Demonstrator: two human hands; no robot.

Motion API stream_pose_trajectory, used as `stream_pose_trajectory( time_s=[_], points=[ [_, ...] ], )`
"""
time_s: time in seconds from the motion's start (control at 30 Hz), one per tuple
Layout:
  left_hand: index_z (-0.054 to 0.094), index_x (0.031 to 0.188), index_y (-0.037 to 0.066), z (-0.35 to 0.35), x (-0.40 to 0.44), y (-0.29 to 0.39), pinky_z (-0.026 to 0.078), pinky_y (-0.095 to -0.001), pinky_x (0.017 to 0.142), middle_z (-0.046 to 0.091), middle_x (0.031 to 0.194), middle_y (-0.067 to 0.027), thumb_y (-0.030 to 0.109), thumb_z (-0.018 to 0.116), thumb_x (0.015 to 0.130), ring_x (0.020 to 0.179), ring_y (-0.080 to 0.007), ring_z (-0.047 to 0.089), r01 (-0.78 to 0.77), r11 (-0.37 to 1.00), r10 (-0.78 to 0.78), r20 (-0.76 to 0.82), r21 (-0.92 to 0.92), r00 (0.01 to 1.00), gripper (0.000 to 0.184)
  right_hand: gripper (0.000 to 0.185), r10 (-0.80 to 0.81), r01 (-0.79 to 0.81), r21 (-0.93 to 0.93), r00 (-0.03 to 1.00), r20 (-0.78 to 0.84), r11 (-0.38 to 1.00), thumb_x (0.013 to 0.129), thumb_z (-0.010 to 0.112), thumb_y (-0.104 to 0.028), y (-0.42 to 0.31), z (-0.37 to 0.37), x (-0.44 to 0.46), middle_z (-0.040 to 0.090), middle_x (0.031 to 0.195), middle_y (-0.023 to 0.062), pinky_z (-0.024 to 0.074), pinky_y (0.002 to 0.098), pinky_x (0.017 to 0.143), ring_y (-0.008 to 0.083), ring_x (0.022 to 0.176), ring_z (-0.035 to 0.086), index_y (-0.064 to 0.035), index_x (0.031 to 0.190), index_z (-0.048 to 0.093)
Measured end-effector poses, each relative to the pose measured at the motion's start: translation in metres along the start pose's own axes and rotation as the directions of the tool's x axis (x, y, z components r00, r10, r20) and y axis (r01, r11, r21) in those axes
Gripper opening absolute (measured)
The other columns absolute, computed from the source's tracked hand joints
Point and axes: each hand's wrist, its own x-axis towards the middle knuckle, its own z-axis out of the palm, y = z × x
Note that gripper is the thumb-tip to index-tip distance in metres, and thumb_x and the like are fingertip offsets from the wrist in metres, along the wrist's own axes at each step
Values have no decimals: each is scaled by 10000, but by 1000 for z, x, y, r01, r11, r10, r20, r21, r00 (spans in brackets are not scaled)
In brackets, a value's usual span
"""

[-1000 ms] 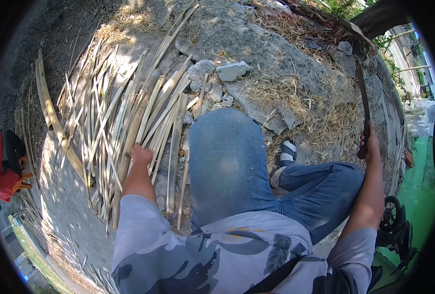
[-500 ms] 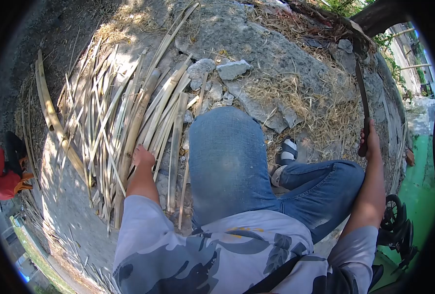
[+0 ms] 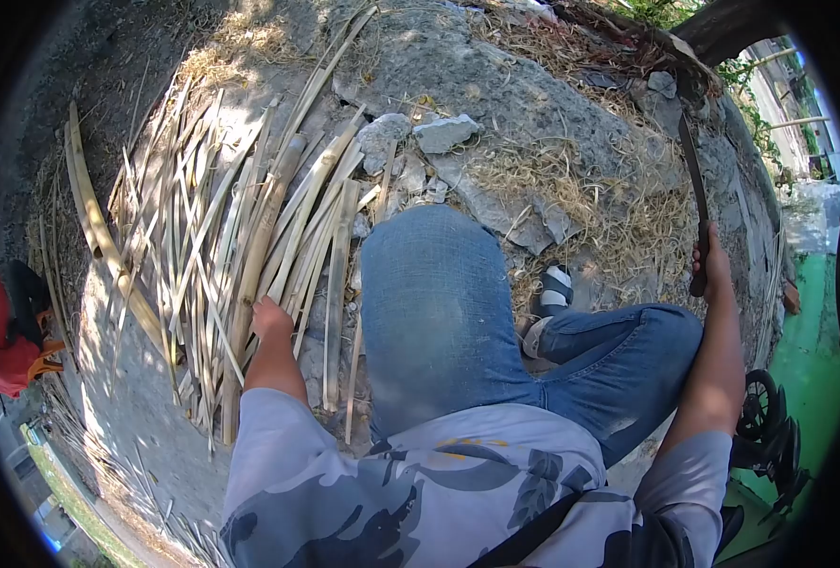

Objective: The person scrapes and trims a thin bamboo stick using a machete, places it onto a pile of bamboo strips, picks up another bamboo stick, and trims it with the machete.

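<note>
My left hand point(image 3: 272, 322) rests at the lower right part of a pile of split bamboo strips point(image 3: 197, 222). Its fingers are drawn together against the strips, and whatever they hold is hidden. Just left of it lies a thicker bamboo pole point(image 3: 261, 232). Out to the right, my right hand point(image 3: 716, 265) is wrapped round the handle of a machete point(image 3: 695, 175). The long dark blade points up and away from me, apart from the bamboo.
Loose stones point(image 3: 446, 134) and dry shavings point(image 3: 571, 185) lie on the rocky ground ahead. A bent split bamboo length point(image 3: 107, 241) lies at the far left, with a person in red point(image 3: 11, 364) beyond it. A tree trunk point(image 3: 737, 30) stands upper right; wheels point(image 3: 760, 405) show lower right.
My left hand has drawn slightly toward me, and its fingers have closed at the strips. The machete in my right hand has tilted and shifted slightly left.
</note>
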Motion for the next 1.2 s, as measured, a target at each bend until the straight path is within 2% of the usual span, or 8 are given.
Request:
stream_pose_trajectory(
  time_s=[0.2, 0.33, 0.43, 0.57, 0.8, 0.97, 1.07, 1.2],
  points=[
    [577, 1325, -26, -10, -12, -22, 489, -496, 1072, 499, 1412, -284, 230, 611, 926, 1274, -451, 568, -164, 975, 168, 18, -151, 986, 475, 645, -4, 4, -11, 999, 42, 1000, 960, 532, -759, -5, 3, 0, 530, 645, -58, 411, 242, 493, 71, 512, 479, -126, 862, 608],
    [608, 1296, -20, -4, -11, -38, 486, -503, 1067, 576, 1370, -313, 341, 614, 924, 1260, -464, 591, -175, 984, 178, 154, -32, 972, 519, 636, -23, 23, -9, 999, 44, 1000, 965, 539, -745, -11, 9, -6, 534, 656, -50, 411, 241, 498, 74, 525, 484, -119, 886, 611],
    [641, 1246, -19, -7, -45, -48, 494, -506, 1046, 641, 1300, -313, 388, 637, 922, 1207, -457, 631, 55, 952, -24, 103, -302, 994, 520, 628, -49, 49, -11, 998, 33, 999, 969, 543, -736, -12, 11, -7, 539, 665, -43, 410, 243, 499, 79, 530, 485, -116, 893, 610],
    [669, 1181, -16, 32, -65, -99, 502, -508, 1001, 701, 1182, -291, 411, 671, 918, 1155, -457, 656, 16, 904, -24, -12, -428, 1000, 501, 621, -64, 63, 6, 997, 41, 998, 973, 544, -728, -14, 11, -7, 539, 667, -36, 408, 251, 499, 86, 527, 482, -116, 890, 609],
    [699, 1081, -20, -17, -125, -89, 517, -465, 879, 727, 1003, -241, 378, 711, 928, 977, -372, 697, -167, 787, 161, -64, -594, 985, 426, 663, -247, 251, -40, 964, 98, 967, 966, 553, -732, -18, 9, 2, 549, 654, -10, 400, 285, 509, 106, 528, 520, -87, 832, 626],
    [689, 1120, -16, -113, -176, -26, 516, -434, 844, 728, 984, -216, 317, 724, 938, 945, -307, 698, -323, 615, 310, -157, -720, 938, 381, 609, -531, 533, 3, 841, 101, 846, 1019, 550, -643, -48, 14, -34, 537, 644, -10, 406, 286, 516, 106, 521, 510, -64, 848, 633],
    [669, 1133, -47, -146, -195, 1, 500, -436, 860, 703, 979, -217, 307, 630, 991, 919, -332, 668, -579, 552, 381, -436, -601, 816, 383, 604, -664, 667, 16, 739, 110, 745, 1025, 560, -621, -78, 17, -67, 543, 656, -9, 414, 296, 556, 101, 571, 513, -37, 921, 673],
    [624, 1019, -85, -171, -199, 14, 451, -566, 946, 642, 1087, -413, 529, 504, 1019, 1080, -594, 582, -421, 746, 374, -198, -516, 906, 626, 602, -860, 862, 3, 507, 58, 508, 1007, 596, -612, -107, 23, -128, 533, 650, 29, 421, 342, 587, 144, 614, 529, -18, 955, 678]
  ],
)
